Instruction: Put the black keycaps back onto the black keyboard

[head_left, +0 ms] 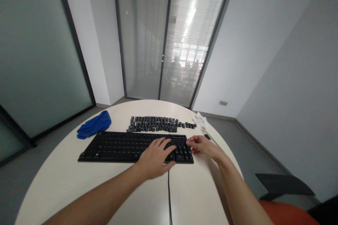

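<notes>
A black keyboard (116,146) lies across the round white table, with most of its left and middle key positions stripped of caps. My left hand (156,156) rests on its right part, fingers spread over the number pad side. At the keyboard's upper right corner, my right hand (202,146) has thumb and fingers pinched together; whatever they hold, if anything, is too small to make out. Just beyond the keyboard, loose black keycaps (153,124) stand in several rows, trailing off to the right.
A crumpled blue cloth (95,124) lies at the table's left. White tissue (201,119), a thin stick (211,136) and a small black piece (207,136) are at the right. A black cable (169,193) runs toward me. An orange chair (285,212) stands at the lower right.
</notes>
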A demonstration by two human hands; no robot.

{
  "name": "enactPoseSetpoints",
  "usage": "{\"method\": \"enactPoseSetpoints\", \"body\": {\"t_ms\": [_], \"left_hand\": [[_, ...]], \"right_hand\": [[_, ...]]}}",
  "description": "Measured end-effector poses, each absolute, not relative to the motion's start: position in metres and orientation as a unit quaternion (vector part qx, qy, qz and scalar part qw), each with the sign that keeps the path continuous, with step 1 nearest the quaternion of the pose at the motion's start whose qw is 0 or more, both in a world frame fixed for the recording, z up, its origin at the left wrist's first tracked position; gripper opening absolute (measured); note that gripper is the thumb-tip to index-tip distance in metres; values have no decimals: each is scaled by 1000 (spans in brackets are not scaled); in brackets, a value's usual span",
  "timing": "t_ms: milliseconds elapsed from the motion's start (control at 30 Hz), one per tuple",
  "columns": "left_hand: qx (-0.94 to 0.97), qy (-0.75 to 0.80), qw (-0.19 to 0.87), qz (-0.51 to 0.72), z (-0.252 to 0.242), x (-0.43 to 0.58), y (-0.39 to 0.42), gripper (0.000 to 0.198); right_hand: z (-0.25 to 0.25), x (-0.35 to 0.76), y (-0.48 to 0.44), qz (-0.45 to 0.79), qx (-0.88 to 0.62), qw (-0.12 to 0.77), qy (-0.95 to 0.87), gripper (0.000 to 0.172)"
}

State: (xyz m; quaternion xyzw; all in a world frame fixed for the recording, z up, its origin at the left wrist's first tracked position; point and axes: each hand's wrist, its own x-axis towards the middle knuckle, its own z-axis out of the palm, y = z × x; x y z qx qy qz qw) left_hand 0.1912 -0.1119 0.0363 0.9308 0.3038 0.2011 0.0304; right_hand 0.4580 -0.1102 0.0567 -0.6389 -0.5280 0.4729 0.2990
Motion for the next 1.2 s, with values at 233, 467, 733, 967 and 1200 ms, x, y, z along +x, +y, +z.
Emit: {"method": "enactPoseSetpoints", "body": {"t_ms": [233, 467, 733, 967, 1200], "left_hand": [[931, 302, 32, 202, 36, 192, -112, 51], [932, 299, 32, 204, 36, 191, -111, 51], [931, 302, 30, 201, 36, 191, -111, 52], [930, 301, 31, 208, 34, 191, -110, 51], [929, 303, 33, 208, 34, 191, -111, 52]], "right_hand": [[61, 454, -117, 472, -577, 318, -585, 51], [68, 461, -120, 459, -575, 285, -614, 51], [62, 471, -119, 461, -570, 289, -616, 50], [58, 477, -118, 468, -548, 293, -629, 51], [58, 478, -118, 460, -543, 269, -649, 53]]}}
